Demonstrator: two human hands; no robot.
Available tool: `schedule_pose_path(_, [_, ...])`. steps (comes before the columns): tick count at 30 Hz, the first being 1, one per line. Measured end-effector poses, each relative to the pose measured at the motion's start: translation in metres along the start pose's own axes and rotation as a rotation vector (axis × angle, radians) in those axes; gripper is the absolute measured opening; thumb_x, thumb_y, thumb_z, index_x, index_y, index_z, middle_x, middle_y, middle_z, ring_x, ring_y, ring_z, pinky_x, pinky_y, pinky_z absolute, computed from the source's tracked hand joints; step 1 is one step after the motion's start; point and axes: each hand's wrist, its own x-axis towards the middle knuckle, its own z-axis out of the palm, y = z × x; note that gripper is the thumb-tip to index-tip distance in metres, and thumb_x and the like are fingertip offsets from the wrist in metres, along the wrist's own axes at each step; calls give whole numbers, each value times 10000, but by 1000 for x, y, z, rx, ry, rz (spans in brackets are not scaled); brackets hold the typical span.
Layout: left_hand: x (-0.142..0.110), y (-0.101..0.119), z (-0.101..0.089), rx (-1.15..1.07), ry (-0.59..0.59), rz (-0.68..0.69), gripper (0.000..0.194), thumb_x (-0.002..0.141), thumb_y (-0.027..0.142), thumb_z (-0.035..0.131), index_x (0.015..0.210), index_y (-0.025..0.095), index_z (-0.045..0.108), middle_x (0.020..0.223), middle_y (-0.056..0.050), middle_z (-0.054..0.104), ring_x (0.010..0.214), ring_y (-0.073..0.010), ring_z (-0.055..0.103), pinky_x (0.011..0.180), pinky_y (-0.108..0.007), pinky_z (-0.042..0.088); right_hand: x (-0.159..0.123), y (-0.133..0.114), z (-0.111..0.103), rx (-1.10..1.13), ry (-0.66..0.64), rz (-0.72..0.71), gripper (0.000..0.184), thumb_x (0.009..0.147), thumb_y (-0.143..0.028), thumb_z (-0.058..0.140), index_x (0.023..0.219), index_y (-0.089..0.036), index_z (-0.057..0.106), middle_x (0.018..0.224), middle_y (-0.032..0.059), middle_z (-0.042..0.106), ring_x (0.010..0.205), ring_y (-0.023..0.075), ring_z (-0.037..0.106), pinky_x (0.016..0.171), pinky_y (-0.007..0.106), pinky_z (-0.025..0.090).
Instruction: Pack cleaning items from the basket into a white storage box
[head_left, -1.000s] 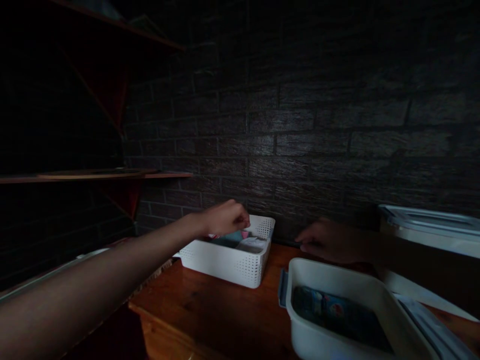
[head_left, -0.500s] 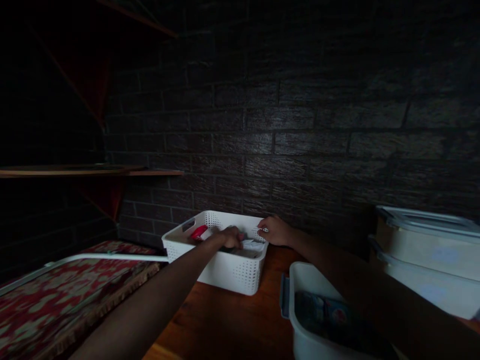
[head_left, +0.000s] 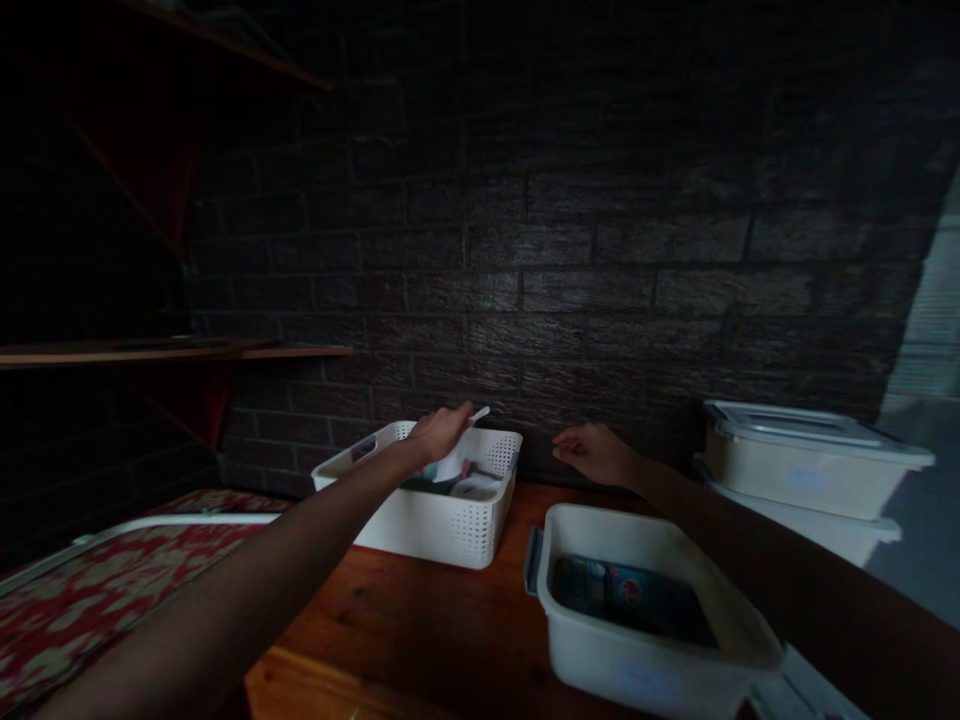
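White, thin, sheet-like item (head_left: 452,463) hung from the left hand (head_left: 439,432) in a narrow grip, over the white perforated plastic basket (head_left: 420,525); it seemed light and soft, best pinched by its upper edge. That hand reached forward, palm down. Right of the basket, the right hand (head_left: 598,453) hovered, loosely curled, seemingly holding nothing.

Both arms reach forward, left hand (head_left: 442,432) knuckles-up with fingers closed, right hand (head_left: 592,450) with fingers loosely curled

Slim bare forearms (head_left: 285,545), bare hands (head_left: 442,433)
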Motion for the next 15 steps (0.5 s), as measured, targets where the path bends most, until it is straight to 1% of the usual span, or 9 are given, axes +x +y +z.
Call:
schedule_pose_path(2, [-2, 25, -16, -18, 25, 81, 265, 1010, 400, 438, 1057, 219, 625, 722, -23, 616, 663, -190, 604, 637, -280, 404, -14, -5, -8, 55, 61, 4, 249, 902, -331, 637, 1035, -151, 746, 976, 109, 778, 882, 224, 744, 820, 342, 585])
schedule_pose_path(4, [-5, 56, -29, -56, 40, 183, 277, 1007, 426, 434, 1045, 225, 622, 743, -11, 618, 681, -174, 593, 636, -258, 386, -29, -12, -15, 106, 148, 15, 358, 903, -401, 649, 1142, -139, 703, 1058, 128, 758, 937, 225, 732, 857, 362, 584])
schedule_pose_path(6, [-7, 92, -38, -106, 31, 291, 282, 996, 441, 458, 1037, 219, 628, 783, 2, 625, 728, -156, 588, 656, -238, 388, -42, -22, -23, 146, 241, 11, 573, 869, -482, 691, 1324, -147, 597, 1249, 146, 689, 1102, 233, 682, 938, 376, 559])
schedule_pose_path(8, [-10, 130, -40, -156, -14, 394, 282, 980, 456, 495, 1022, 220, 645, 769, 21, 614, 714, -134, 566, 638, -218, 378, -54, -32, -32, 186, 336, -33, 866, 775, -533, 781, 1482, -171, 437, 1453, 151, 546, 1305, 247, 553, 1054, 389, 487])
schedule_pose_path(10, [-13, 165, -36, -233, -98, 482, 274, 948, 465, 554, 970, 214, 659, 689, 39, 574, 634, -113, 521, 578, -206, 342, -64, -39, -43, 251, 411, -100, 1054, 662, -536, 865, 1525, -181, 376, 1532, 153, 453, 1385, 271, 465, 1107, 397, 426])
schedule_pose_path(11, [-14, 180, -32, -325, -146, 504, 268, 925, 463, 592, 965, 205, 650, 662, 44, 559, 599, -106, 501, 548, -203, 322, -69, -42, -48, 298, 406, -117, 1034, 638, -535, 879, 1496, -180, 423, 1498, 148, 493, 1343, 272, 503, 1072, 383, 448])
schedule_pose_path(12, [-15, 194, -26, -436, -177, 502, 274, 900, 461, 630, 981, 199, 631, 646, 48, 551, 575, -102, 490, 522, -199, 305, -73, -43, -53, 360, 363, -115, 925, 644, -539, 871, 1416, -171, 519, 1387, 132, 592, 1227, 259, 588, 981, 353, 500])
schedule_pose_path(13, [-16, 205, -20, -558, -195, 478, 303, 875, 459, 664, 1014, 196, 604, 631, 53, 547, 552, -100, 485, 501, -194, 293, -78, -42, -56, 426, 260, -87, 749, 689, -555, 835, 1288, -158, 622, 1214, 102, 685, 1059, 230, 656, 848, 312, 534])
schedule_pose_path(15, [-17, 221, -5, -792, -181, 369, 420, 828, 469, 719, 1097, 201, 538, 614, 64, 554, 507, -97, 485, 471, -182, 293, -87, -38, -59, 536, 115, 10, 543, 754, -596, 761, 1021, -124, 719, 868, 35, 709, 733, 161, 638, 599, 239, 477])
